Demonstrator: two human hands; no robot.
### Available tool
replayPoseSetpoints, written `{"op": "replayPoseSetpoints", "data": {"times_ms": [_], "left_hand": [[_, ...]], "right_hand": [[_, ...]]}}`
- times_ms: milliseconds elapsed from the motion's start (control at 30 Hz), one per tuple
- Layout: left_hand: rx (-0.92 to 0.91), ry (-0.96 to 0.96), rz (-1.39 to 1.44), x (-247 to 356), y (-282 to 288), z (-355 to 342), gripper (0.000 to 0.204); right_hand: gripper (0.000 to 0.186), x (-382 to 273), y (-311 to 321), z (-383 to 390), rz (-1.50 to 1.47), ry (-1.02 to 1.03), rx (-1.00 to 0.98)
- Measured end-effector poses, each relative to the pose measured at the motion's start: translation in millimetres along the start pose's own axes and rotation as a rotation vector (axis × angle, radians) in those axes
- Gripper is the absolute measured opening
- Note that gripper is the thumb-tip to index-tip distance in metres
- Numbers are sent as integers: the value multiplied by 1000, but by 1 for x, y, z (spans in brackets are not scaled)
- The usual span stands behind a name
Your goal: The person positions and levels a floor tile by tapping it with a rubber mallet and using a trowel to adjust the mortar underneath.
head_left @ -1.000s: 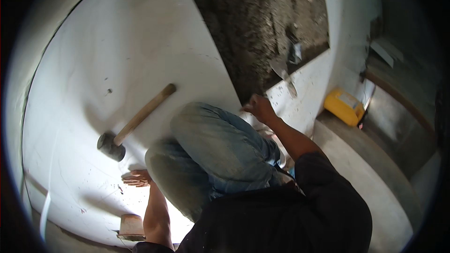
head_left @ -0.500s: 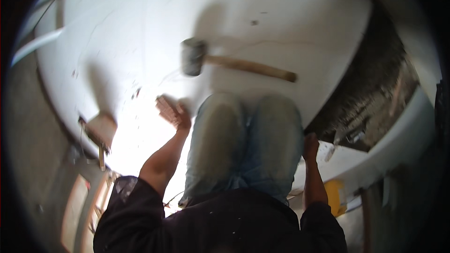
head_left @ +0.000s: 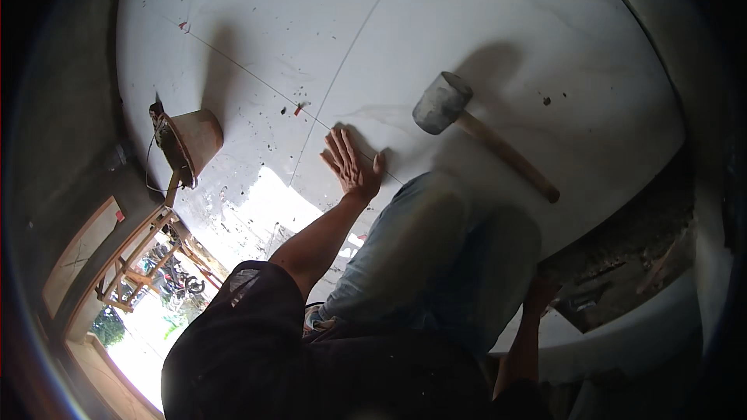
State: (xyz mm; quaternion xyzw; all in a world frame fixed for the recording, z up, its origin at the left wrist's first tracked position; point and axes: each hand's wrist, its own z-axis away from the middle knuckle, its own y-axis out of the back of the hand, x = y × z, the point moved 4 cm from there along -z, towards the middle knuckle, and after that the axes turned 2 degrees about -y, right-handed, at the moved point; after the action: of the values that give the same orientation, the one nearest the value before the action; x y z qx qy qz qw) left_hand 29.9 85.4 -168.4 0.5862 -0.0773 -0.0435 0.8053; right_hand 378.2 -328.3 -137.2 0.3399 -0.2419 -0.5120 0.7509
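Note:
My left hand (head_left: pixel 356 163) lies flat with spread fingers on the white marbled tile floor (head_left: pixel 560 31), beside a thin joint line with a small red piece (head_left: pixel 298 109) on it. A rubber mallet (head_left: pixel 443 101) with a wooden handle lies to its right, beyond my bent knees in faded jeans. My right hand (head_left: pixel 538 292) is low beside my right knee, near the tile edge and a dark, rough mortar bed (head_left: pixel 654 241); its fingers are too dim and hidden to tell what they hold.
A mortar-stained bucket (head_left: pixel 201 140) with a wire handle stands on the tiles at the left. Beyond it are a dark wall and a bright doorway (head_left: pixel 140 346) with wooden framing (head_left: pixel 136 276) and clutter outside. A curved-looking edge bounds the tiles at the right.
My view has swung leftward, bringing the doorway in and the mortar bed to the lower right. My left hand stays spread on the tile. The mallet still lies on the floor.

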Motion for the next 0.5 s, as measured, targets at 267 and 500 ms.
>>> {"op": "replayPoseSetpoints", "data": {"times_ms": [267,500], "left_hand": [[175,-37,-35,63,46,-164,80],[192,-432,-28,244,96,-311,76]], "right_hand": [[53,-205,123,-95,55,643,238],[46,-277,140,-113,154,718,197]]}}
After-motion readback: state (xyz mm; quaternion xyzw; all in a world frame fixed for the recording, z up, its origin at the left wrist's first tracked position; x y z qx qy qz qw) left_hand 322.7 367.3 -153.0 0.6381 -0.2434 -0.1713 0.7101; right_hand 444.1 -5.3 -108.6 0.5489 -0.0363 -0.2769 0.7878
